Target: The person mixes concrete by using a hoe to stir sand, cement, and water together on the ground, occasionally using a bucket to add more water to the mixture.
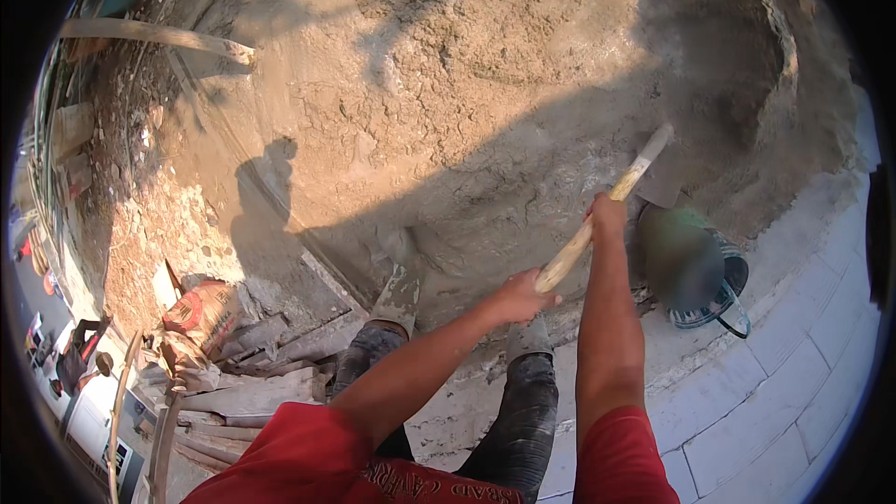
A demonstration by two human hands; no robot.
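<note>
A hoe with a pale wooden handle (567, 261) slants up and to the right across the wet cement mix (476, 168). My left hand (519, 299) is closed round the handle's near end. Farther up, my right hand (609, 213) also grips it. The grey blade (661, 185) lies against the mix near the far end of the handle, partly lost in shadow. My legs are in dark trousers, and a mud-coated boot (399, 287) stands in the mix at its near edge.
Right of my hands sits a blurred, round bucket-like thing (686, 266) with a thin loop handle. Pale blocks (761, 392) border the right side. At left are a torn sack (201, 308), stacked boards (247, 397) and a jutting wooden pole (154, 33). A person (77, 359) is far left.
</note>
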